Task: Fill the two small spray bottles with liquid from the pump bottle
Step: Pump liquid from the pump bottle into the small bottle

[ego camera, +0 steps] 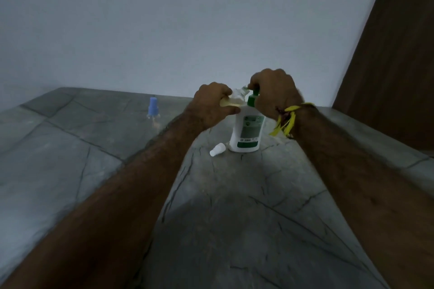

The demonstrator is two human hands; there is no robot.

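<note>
At the left of the frame's middle band, the blue-capped spray bottle (153, 109) stands alone on the grey tabletop (70, 148), capped and well apart from the action; whether it holds any liquid is too blurred to tell. Moving right, the left hand (212, 103) curls its fingers round a small clear spray bottle (237, 98), holding it tilted with its mouth up against the spout of the pump bottle (246, 130). Below it, a white spray cap (217, 149) lies on its side on the tabletop, just beside the pump bottle's base. The right hand (273, 91) is closed over the green pump head (253, 97), fingers bent down on it. The main risk looks like a miss at the mouth: the opening is narrow and the bottle is held in the air, so a hard press could send liquid over the fingers and tabletop. A downward push off-centre could also tip the tall pump bottle, since neither hand steadies its body. Wet fingers might then let the little bottle slip, and the loose cap could roll if knocked.
</note>
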